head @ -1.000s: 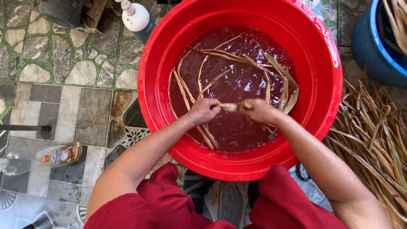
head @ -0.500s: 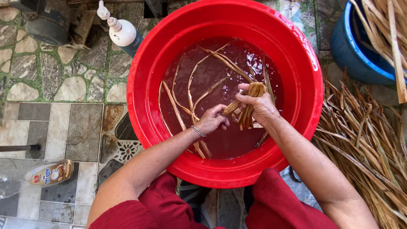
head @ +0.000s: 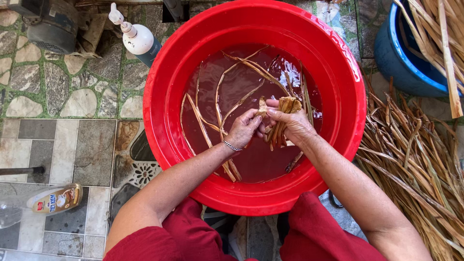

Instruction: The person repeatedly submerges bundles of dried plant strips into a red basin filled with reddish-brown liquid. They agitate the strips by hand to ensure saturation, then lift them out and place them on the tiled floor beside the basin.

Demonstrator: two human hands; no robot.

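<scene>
Over the red basin (head: 164, 125): right hand (head: 296, 126) clamped on a folded bundle of wet strips (head: 284, 112), left hand (head: 245, 128) pinching its end.

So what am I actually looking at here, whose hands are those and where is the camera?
There is no machine here: a person wears a camera on the head, so you look straight down at their own two arms. Both hands reach into a big red basin of dark reddish liquid with long plant strips floating in it. The right hand grips a folded bundle of wet strips, and the left hand pinches one end of it. Beside the basin, on the tiled floor, stand a white pump bottle and a blue tub, with a pile of dry reeds to the right.
</scene>
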